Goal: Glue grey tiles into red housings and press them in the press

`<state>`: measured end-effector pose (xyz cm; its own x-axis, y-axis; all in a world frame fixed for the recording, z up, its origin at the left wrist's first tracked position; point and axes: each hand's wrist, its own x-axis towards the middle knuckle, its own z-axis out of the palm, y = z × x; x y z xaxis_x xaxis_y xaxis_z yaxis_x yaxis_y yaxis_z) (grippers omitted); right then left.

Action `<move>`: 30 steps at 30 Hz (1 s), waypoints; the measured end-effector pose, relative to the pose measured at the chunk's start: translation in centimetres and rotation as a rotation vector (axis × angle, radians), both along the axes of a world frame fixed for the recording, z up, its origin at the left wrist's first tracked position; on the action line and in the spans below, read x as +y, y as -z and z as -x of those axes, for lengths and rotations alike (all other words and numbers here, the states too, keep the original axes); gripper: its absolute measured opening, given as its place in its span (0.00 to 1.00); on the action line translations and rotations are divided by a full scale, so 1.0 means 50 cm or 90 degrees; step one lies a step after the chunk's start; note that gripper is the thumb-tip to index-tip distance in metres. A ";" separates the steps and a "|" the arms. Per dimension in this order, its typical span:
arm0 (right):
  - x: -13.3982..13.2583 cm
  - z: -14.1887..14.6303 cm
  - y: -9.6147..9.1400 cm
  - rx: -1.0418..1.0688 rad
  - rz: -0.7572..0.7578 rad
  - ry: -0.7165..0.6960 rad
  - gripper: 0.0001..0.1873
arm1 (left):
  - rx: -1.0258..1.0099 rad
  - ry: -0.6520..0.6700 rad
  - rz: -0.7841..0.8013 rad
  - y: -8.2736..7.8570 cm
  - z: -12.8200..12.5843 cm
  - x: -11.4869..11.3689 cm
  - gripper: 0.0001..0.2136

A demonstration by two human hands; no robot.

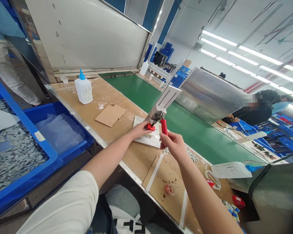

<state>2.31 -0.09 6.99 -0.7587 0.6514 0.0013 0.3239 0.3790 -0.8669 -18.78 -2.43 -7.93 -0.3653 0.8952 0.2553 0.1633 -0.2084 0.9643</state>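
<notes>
A toggle clamp with a metal upright (164, 99) stands on a pale base plate (146, 141) on the workbench. My right hand (173, 143) is closed round the clamp's red ribbed handle (163, 126). At the clamp's foot, my left hand (139, 130) has its fingers against a small red block (150, 127), which sits under the clamp's black tip. The fingers' far side is hidden. Small grey pieces (191, 154) lie on the bench just beyond my right wrist.
A white squeeze bottle (84, 90) and a cardboard piece (110, 115) are on the bench to the left. Blue bins (48, 152) stand at far left, one full of grey chips. A green conveyor belt (129, 87) runs behind. Nearer right are a small cup (170, 189) and a lying bottle (230, 170). Another person (256, 109) is across the belt.
</notes>
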 end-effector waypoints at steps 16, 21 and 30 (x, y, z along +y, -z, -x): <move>0.028 0.018 0.083 0.014 0.066 -0.100 0.35 | 0.010 -0.018 0.015 0.003 0.001 0.004 0.22; 0.056 0.025 0.105 0.003 0.035 -0.127 0.34 | 0.001 -0.010 -0.002 0.008 0.002 0.007 0.22; 0.106 0.059 0.133 -0.076 -0.183 -0.114 0.28 | -0.015 0.003 -0.009 0.007 0.006 0.007 0.22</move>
